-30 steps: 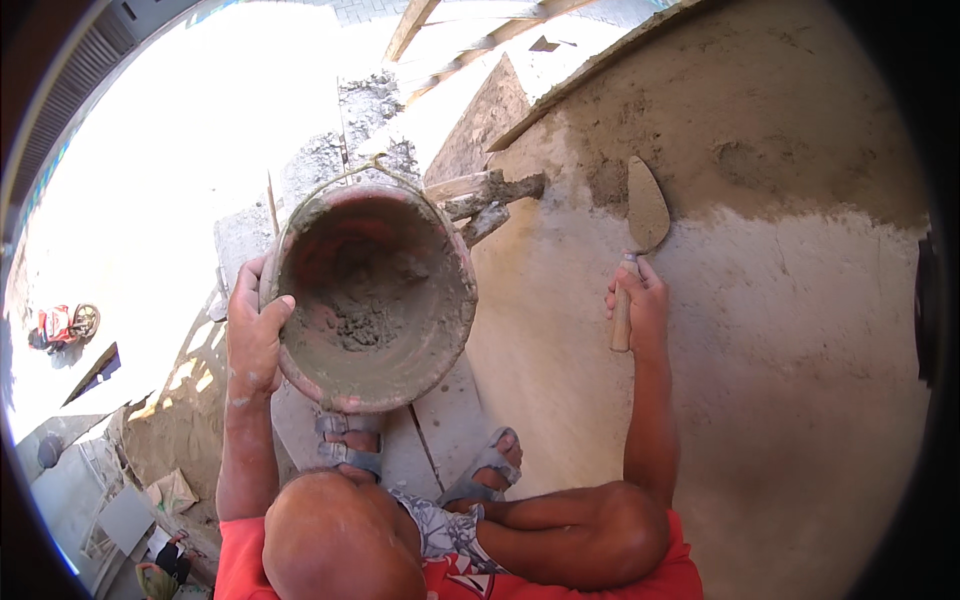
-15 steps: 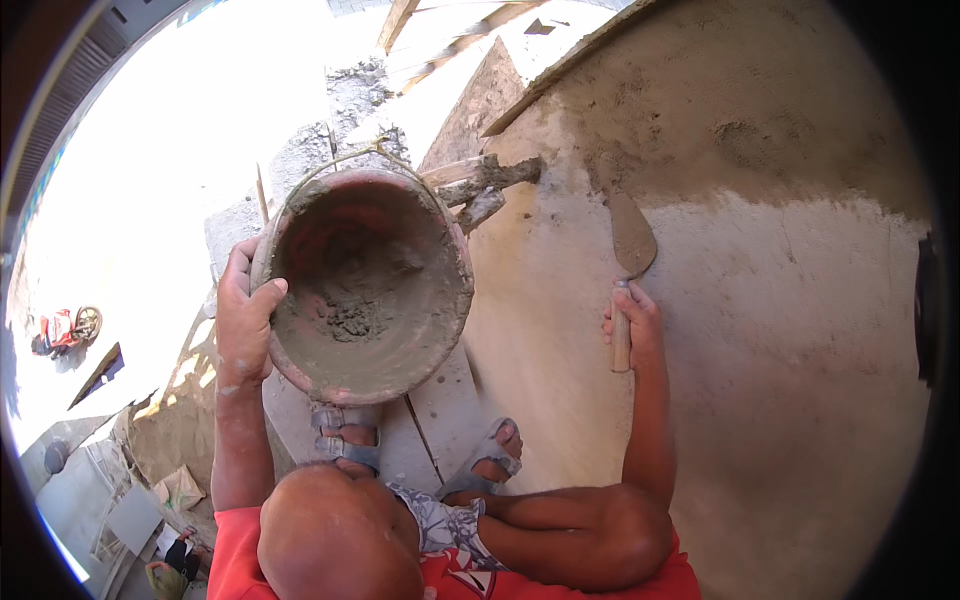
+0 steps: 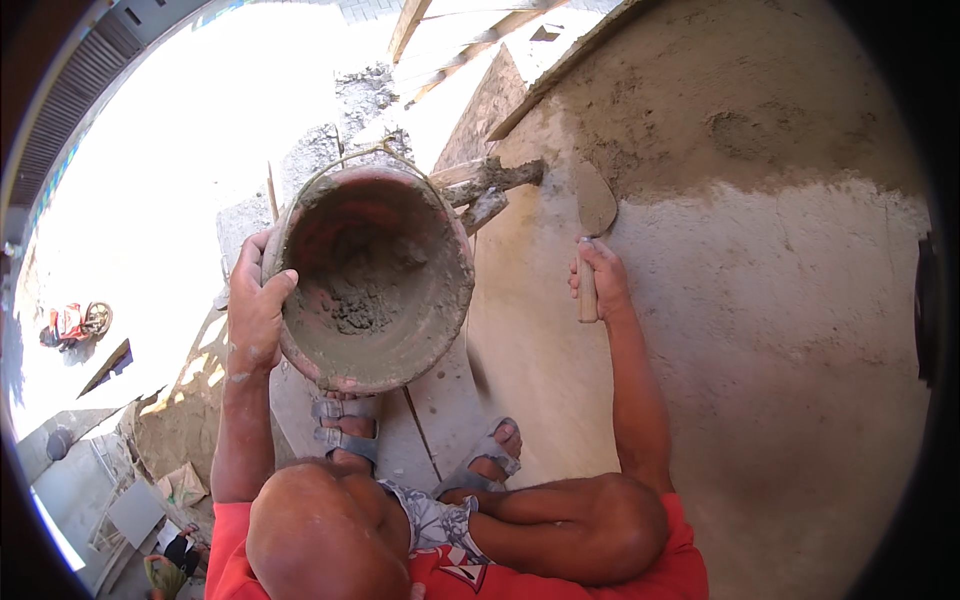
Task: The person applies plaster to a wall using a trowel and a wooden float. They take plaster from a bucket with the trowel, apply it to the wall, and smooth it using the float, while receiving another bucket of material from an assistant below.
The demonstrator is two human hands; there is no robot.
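Trowel (image 3: 594, 205) gripped in right hand (image 3: 598, 280) meets the wall (image 3: 760, 330) — best pressed flat, swept evenly. Left hand (image 3: 255, 310) clasps the mortar bucket (image 3: 370, 280) rim — keep it level.

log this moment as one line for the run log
left hand: grips rim of mortar bucket | right hand: holds trowel, blade against plastered wall | stance: on planks
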